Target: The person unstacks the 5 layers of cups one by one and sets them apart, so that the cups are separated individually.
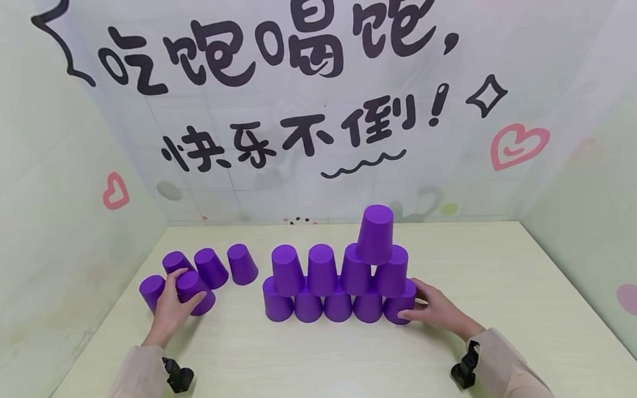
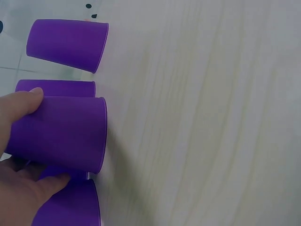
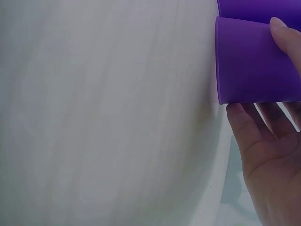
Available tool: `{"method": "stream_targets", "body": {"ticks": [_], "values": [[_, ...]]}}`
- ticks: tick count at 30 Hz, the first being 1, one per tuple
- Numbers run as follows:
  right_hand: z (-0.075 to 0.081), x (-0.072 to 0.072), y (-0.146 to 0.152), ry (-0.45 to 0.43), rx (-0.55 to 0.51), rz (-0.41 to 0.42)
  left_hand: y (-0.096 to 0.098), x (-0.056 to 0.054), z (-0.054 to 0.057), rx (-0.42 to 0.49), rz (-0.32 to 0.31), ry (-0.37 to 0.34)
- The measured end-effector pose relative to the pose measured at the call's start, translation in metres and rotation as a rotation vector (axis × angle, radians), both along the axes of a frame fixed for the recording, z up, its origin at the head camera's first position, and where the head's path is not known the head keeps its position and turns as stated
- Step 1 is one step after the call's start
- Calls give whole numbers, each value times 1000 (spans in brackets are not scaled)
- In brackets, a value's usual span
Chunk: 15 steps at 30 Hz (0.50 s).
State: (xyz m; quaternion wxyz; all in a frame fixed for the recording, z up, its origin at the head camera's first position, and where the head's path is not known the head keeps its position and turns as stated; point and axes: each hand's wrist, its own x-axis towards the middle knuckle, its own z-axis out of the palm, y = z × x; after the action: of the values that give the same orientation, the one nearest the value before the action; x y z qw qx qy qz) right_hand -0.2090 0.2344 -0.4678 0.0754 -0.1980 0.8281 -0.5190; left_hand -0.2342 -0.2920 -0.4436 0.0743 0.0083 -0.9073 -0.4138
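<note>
Upside-down purple cups form a stack: a bottom row of several, a second row of several, and one top cup over the right end. My right hand holds the rightmost bottom cup, thumb in front and fingers on its far side. In the right wrist view, the thumb lies on that cup. On the left, my left hand grips a separate purple cup between thumb and fingers. The left wrist view shows this cup from the side.
Several other upside-down purple cups stand around the left hand, among them one cup nearest the stack. The pale wooden table is bordered by a printed backdrop behind and at both sides.
</note>
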Motion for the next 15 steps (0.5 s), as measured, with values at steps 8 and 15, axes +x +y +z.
{"method": "stream_targets", "body": {"ticks": [8,15], "values": [[-1,0,0,13,-10,10,-4,-2,-4,-8,-13,-2],[1,1,0,6,-14,12,-6,-2,-5,4,-20,-23]]}}
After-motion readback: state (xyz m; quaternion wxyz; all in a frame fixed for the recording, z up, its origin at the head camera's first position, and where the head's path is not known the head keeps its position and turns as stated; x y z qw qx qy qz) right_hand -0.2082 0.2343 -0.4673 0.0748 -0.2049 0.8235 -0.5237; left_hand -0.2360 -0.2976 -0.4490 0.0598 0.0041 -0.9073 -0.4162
